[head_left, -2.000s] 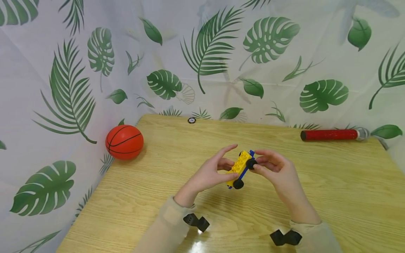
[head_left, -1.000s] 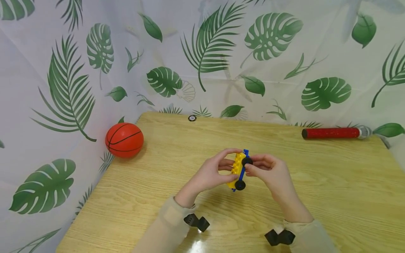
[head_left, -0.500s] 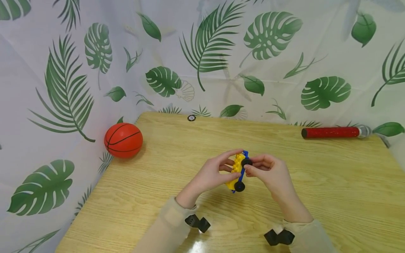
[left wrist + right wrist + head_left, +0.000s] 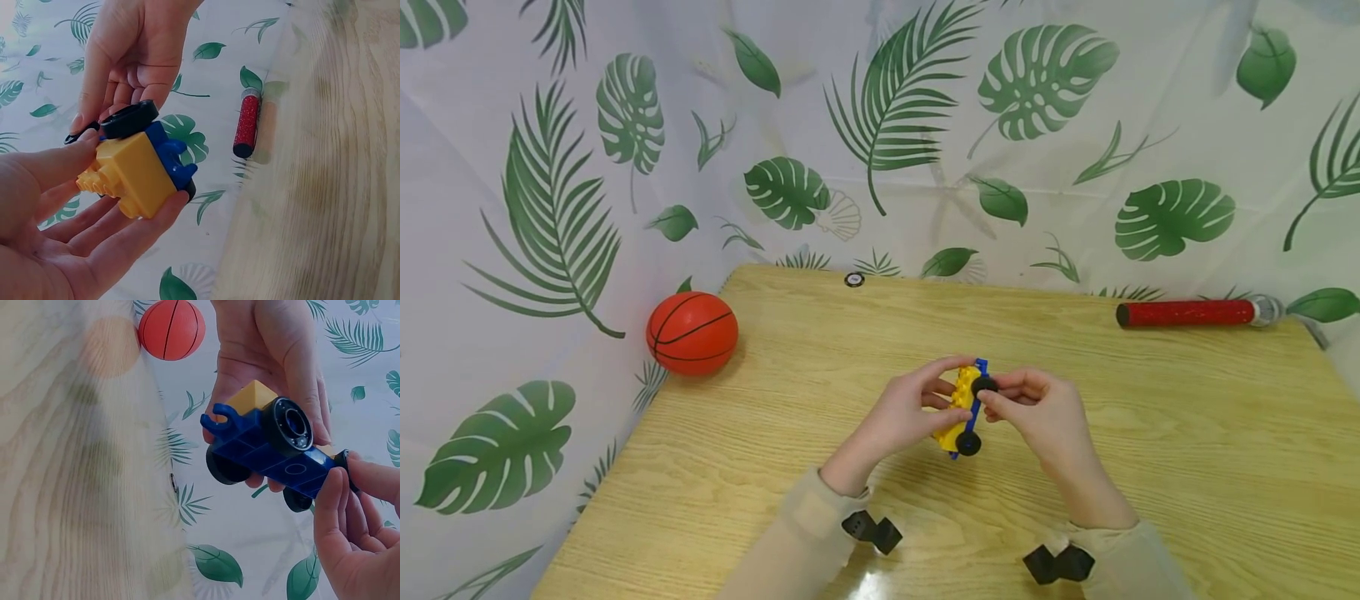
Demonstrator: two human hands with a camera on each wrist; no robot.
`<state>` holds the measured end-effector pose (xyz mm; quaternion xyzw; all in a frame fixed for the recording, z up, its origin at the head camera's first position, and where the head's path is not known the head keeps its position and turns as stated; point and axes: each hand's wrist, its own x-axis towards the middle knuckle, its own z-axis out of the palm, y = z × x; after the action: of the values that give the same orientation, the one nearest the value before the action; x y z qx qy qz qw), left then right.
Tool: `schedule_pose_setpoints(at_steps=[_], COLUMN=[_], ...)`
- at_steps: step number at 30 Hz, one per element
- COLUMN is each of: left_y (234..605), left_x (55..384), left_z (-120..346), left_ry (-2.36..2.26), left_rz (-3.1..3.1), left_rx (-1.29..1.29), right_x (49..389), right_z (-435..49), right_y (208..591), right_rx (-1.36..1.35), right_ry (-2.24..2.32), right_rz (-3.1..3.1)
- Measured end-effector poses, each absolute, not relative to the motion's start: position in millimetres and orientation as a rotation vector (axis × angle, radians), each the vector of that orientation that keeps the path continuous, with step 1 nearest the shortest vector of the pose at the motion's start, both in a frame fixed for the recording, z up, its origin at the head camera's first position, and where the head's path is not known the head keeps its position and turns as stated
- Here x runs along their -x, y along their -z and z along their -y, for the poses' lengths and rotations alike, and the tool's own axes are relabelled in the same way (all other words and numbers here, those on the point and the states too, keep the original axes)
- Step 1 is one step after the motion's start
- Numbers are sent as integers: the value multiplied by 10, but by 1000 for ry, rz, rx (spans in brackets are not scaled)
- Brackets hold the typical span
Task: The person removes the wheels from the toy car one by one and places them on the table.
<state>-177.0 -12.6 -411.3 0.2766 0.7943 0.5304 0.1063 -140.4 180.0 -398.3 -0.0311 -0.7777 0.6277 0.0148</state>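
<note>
A small toy car (image 4: 951, 439) with a yellow studded block body, blue base and black wheels is held above the table, tilted on its side. My left hand (image 4: 895, 414) grips the yellow body between thumb and fingers, the index finger reaching the car's far end. With thumb and fingertips, my right hand (image 4: 1051, 417) pinches a black wheel (image 4: 983, 385) at that far end. The right wrist view shows the blue underside (image 4: 269, 456) and a hook at the near end. In the left wrist view, the yellow block (image 4: 144, 172) faces the left palm.
An orange-red toy basketball (image 4: 692, 333) sits at the wooden table's (image 4: 790, 375) left edge. A red glittery microphone (image 4: 1187, 314) lies at the back right. Near the back edge is a small black-and-white disc (image 4: 854, 279). Leaf-printed cloth (image 4: 880, 108) hangs behind.
Since two seconds ago the car has turned steeper, its wheel side towards the right. My right hand moved left with it, and my left index finger came onto the far end. Lately almost nothing moves.
</note>
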Motion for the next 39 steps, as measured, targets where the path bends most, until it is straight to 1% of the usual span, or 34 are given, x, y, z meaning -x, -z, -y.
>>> schedule_pose_setpoints(at_steps=[7,24,39], left_y=[4110,4100,4060], left_x=[1759,1725,1672], left_z=[107,70,33], left_ry=[-1528,-1466,-1459], left_rz=[-2380,-2405,-2421], left_rx=[-789,-765,-695], right_x=[1399,1366,1340], right_z=[-1788,-1796,-1795], right_y=[3958,3987,3953], right_rx=[115,-14,-25], right_ry=[-1881,-1501,-1415], right_rz=[2486,2663,2688])
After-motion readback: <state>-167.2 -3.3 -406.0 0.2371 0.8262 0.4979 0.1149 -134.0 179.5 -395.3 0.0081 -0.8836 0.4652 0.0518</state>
